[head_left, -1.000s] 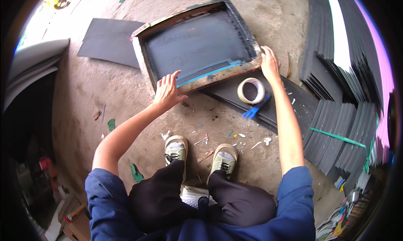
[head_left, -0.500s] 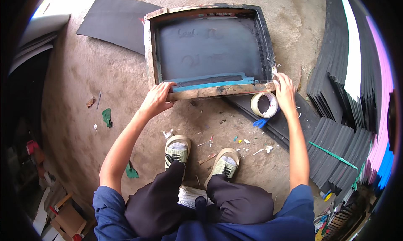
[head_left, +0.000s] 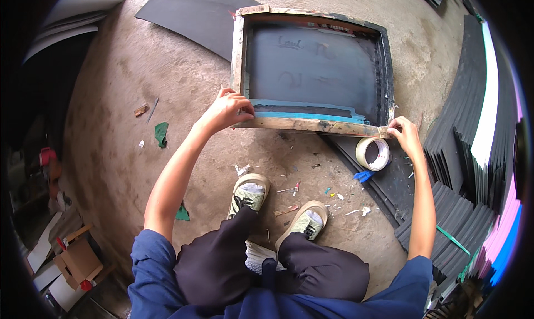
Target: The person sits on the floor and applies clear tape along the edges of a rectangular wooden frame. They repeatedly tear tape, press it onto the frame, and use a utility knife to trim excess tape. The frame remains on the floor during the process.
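Note:
A screen printing frame (head_left: 311, 124) with worn wooden bars and a dark mesh (head_left: 311, 69) lies in front of me. Blue tape or paint runs along the mesh's near edge, and faint marks show on its surface. At the near left corner my left hand (head_left: 227, 112) is closed, its fingers curled over the bar. My right hand (head_left: 405, 134) pinches the near right corner between thumb and fingers. Just below that corner, a roll of clear tape (head_left: 361, 151) stands on dark sheets (head_left: 384, 180), beside a small blue scrap (head_left: 364, 176).
A dark flat sheet (head_left: 189, 19) lies on the floor beyond the frame's left side. Stacks of black foam sheets (head_left: 461, 91) line the right, with white, pink and blue ones. Green scraps (head_left: 161, 134) and small litter dot the concrete. A cardboard box (head_left: 80, 260) sits lower left.
The view has shifted, so the floor things and the frame appear farther right. My left hand has moved slightly up around its corner; my right fingers now pinch the other corner.

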The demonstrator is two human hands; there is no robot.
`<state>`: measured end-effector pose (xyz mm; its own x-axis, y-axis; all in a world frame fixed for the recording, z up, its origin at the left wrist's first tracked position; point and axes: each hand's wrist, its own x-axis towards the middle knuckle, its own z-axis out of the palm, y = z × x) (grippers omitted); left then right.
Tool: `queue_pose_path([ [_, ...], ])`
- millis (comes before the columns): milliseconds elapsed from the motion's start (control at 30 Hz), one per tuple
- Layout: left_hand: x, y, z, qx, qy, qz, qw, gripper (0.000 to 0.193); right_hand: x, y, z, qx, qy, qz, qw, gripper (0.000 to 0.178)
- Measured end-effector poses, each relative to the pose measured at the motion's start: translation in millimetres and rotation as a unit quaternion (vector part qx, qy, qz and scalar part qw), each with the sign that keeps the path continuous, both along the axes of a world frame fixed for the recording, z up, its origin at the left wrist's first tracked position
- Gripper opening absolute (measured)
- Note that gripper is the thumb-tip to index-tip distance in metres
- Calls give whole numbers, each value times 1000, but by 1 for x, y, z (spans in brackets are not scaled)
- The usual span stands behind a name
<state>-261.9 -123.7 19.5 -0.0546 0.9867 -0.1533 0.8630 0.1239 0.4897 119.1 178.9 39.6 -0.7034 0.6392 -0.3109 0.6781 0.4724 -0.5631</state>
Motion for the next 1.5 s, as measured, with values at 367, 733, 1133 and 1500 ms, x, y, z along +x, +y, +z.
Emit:
queue_pose_path([
  [367, 6, -9, -7, 134, -35, 11, 990, 12, 12, -36, 91, 130, -18, -28, 991, 17],
  [733, 13, -27, -27, 180, 22, -36, 983, 16, 18, -100, 127, 232, -21, 23, 972, 13],
  [1133, 27, -40, -25, 251, -25, -47, 966, 27, 34, -95, 100, 233, -55, -25, 971, 13],
  [1500, 15, -75, 0, 220, -105, 100, 965, 13, 6, -80, 81, 170, -32, -63, 983, 17],
])
